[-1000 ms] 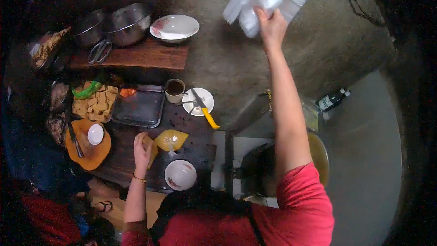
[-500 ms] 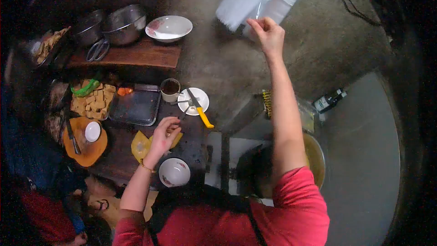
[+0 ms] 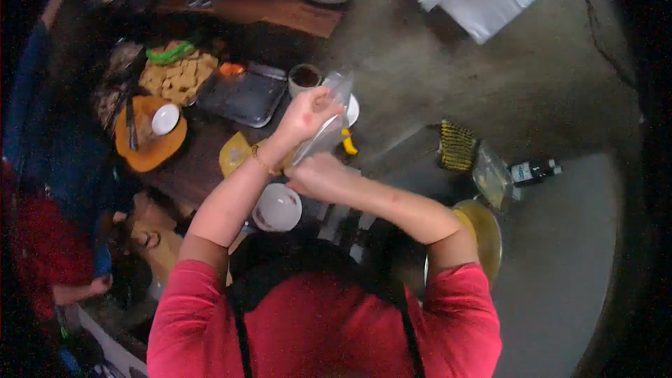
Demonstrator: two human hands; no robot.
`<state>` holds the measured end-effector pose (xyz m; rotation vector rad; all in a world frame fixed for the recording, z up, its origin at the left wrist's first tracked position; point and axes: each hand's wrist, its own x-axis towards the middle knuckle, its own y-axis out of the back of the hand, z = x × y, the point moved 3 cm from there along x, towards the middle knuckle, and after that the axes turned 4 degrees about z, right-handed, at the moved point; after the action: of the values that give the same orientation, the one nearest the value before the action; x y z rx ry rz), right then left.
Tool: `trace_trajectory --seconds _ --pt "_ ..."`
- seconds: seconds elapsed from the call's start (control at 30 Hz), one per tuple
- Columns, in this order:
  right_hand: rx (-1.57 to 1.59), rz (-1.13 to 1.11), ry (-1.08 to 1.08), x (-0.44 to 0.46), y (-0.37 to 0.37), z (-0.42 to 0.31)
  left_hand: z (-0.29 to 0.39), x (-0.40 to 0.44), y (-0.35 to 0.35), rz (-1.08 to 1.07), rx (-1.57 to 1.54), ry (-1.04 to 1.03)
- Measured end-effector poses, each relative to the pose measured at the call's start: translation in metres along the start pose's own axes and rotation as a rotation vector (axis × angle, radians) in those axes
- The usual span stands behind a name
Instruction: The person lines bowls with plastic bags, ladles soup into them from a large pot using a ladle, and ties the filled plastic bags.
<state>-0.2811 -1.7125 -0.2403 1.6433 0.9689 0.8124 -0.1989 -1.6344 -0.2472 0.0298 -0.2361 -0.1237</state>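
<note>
A clear plastic bag is stretched between my two hands, above the wooden table. My left hand grips its far end, closed with the thumb toward the bag. Nearer to me, my right hand is closed on the other end; its fingers are partly blurred. Just below my right hand stands a white bowl with a floral pattern. Partly behind the bag are a white plate and a knife's yellow handle. A yellow piece lies beside my left wrist.
More plastic bags lie at the upper right. Across the table are a dark tray, a cup of dark liquid, cut tan pieces and a cutting board. A bottle and a large pot stand right. Another person is at left.
My right hand has come down from the stack of bags to the table, near my left hand. A clear bag is now held between both hands. The view has shifted.
</note>
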Motion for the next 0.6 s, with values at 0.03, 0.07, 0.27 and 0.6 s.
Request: trace_trajectory --seconds 0.03,0.07,0.27,0.6 --pt "0.082 -0.056 -0.062 -0.003 -0.007 -0.016 -0.010 -0.009 0.007 -0.001 0.010 0.046" --pt "0.104 -0.057 -0.048 -0.006 -0.006 -0.026 -0.013 -0.021 0.014 0.010 0.023 0.066" --pt "0.211 0.732 -0.032 -0.015 0.086 0.026 0.015 -0.108 0.050 0.116 -0.061 0.272" --pt "1.077 -0.093 0.001 0.038 -0.017 0.011 0.000 -0.208 0.120 0.566 0.331 0.092"
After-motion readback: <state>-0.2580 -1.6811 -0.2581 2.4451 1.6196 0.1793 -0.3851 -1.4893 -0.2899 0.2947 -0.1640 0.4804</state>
